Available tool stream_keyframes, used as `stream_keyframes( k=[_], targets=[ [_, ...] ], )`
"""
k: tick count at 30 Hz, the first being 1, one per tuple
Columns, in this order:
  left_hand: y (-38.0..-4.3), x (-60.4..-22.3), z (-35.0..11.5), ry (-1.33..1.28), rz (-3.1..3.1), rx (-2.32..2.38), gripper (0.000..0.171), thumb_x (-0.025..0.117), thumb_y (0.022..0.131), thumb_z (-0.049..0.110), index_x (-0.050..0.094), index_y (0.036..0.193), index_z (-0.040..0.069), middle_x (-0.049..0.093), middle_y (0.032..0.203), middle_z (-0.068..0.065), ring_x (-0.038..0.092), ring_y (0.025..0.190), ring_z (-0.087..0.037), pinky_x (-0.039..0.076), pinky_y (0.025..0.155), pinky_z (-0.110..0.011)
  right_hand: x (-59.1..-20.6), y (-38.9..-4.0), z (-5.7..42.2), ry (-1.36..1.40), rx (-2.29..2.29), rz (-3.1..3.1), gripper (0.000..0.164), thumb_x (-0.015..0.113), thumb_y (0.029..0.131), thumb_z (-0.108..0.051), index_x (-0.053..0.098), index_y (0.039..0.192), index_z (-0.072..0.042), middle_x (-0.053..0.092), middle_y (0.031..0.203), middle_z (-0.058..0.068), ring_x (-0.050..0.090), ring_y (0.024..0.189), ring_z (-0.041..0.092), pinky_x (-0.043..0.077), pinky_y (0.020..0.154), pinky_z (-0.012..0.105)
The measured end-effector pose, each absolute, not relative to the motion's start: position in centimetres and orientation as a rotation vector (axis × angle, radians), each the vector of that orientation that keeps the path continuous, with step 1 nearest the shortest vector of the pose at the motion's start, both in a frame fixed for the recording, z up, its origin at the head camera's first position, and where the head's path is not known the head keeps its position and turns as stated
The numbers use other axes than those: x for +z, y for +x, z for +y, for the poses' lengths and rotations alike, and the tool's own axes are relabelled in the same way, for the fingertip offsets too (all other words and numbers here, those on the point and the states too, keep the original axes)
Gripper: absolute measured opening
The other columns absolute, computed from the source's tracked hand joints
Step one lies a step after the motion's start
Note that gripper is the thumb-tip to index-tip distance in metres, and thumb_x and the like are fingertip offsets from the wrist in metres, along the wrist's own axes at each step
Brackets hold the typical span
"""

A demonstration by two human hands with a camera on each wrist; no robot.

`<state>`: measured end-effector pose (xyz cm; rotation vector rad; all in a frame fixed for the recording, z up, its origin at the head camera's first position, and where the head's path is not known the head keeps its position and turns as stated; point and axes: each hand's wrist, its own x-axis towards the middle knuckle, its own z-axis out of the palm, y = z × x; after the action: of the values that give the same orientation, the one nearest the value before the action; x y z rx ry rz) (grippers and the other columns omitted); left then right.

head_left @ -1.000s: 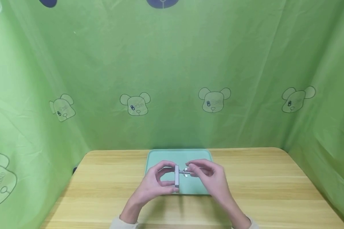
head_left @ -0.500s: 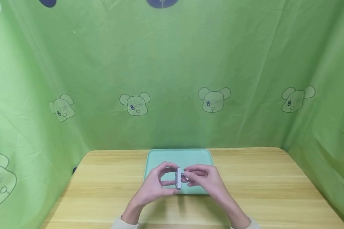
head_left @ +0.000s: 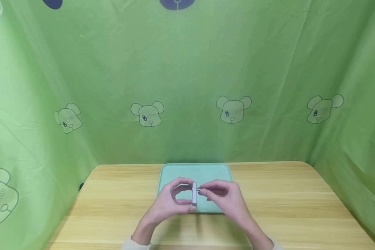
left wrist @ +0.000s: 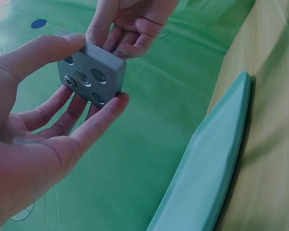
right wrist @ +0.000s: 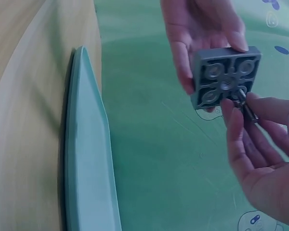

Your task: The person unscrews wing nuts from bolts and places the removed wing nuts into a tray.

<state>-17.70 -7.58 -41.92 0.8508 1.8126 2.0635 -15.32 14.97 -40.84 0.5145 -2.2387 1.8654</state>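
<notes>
My left hand (head_left: 167, 199) holds a grey square block (head_left: 194, 195) on edge above the tray, thumb and fingertips on its sides. In the left wrist view the block shows a smooth face with several round holes; a bolt's head (left wrist: 70, 81) sits in one corner hole. Ribs and ringed holes cover the other face, seen in the right wrist view. From a corner there, the threaded bolt (right wrist: 250, 114) sticks out toward my right hand (head_left: 226, 195). That hand's thumb and finger pinch a small wing nut (right wrist: 238, 104) on the bolt, mostly hidden by the fingertips.
A mint-green tray (head_left: 178, 170) lies below the hands on the wooden table (head_left: 284, 201). Green cloth (head_left: 187, 139) with bear-head prints rises behind the table and at both sides.
My right hand has moved left along the bolt, closer to the block, and its fingers now cover the wing nut that showed earlier. The left hand still holds the block, shifted slightly.
</notes>
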Motion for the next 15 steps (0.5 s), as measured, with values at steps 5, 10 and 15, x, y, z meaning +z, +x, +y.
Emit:
stream_keyframes(
  k=[5,10,15],
  targets=[
    [-17.8,-41.9,-7.9,0.815,1.751,2.081,0.061,0.083,0.078,-0.005,0.058,0.133,0.001,0.050,0.141,-0.020,0.055,0.129,-0.043,0.061,0.095,-0.050,-41.3,-15.4,14.7,0.753,1.506,-2.092,0.019,0.082,0.084,0.001,0.081,0.100,-0.009,0.078,0.097,0.001,0.075,0.087,0.017,0.065,0.078,0.025],
    [-18.0,-42.0,-8.3,0.865,1.703,2.094,0.059,0.081,0.081,-0.003,0.057,0.135,-0.001,0.053,0.138,-0.020,0.055,0.130,-0.041,0.063,0.093,-0.046,-41.6,-16.1,14.6,1.008,1.172,-1.851,0.027,0.082,0.076,0.011,0.080,0.100,-0.002,0.077,0.100,0.012,0.076,0.088,0.026,0.062,0.087,0.023],
    [-18.0,-41.9,-8.5,0.882,1.652,2.112,0.059,0.081,0.082,-0.003,0.057,0.135,-0.001,0.055,0.136,-0.018,0.057,0.127,-0.037,0.063,0.092,-0.042,-41.7,-16.6,14.6,1.121,1.075,-1.714,0.010,0.075,0.092,-0.004,0.078,0.101,-0.001,0.076,0.101,0.018,0.076,0.087,0.030,0.063,0.086,0.025]
  ],
)
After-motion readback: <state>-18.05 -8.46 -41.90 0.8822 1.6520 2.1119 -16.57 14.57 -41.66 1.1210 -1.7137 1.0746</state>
